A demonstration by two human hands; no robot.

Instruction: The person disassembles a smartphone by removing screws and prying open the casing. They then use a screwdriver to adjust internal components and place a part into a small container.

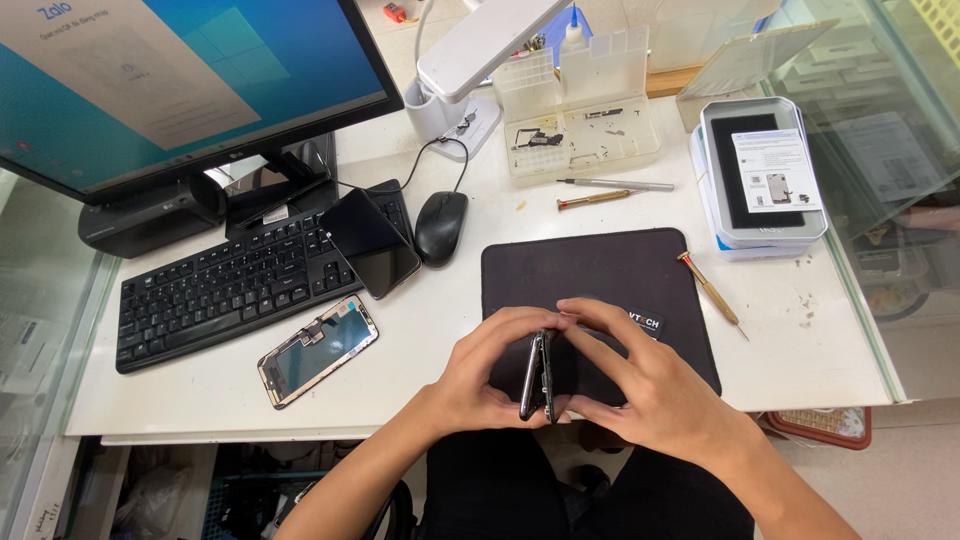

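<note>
Both hands hold a phone edge-on over the near edge of a black mat, just above the person's lap. Its long axis runs roughly away from the person, the far end tipped slightly right, so only a thin dark side shows. A narrow seam runs along that edge, as if two layers stand slightly apart; whether they are joined further in cannot be told.

The left hand wraps the phone's left face, fingers curled over the far end. The right hand presses on the right face, fingertips meeting the left hand's at the top. Both are clamped on the phone. Its faces and lower end are hidden by palms and fingers.

On the white table, a loose screen panel lies face up left of the mat, near a keyboard. Another dark phone rests on the keyboard's right end beside a mouse. A screwdriver lies at the mat's right edge. The monitor is cut off at the top.
</note>
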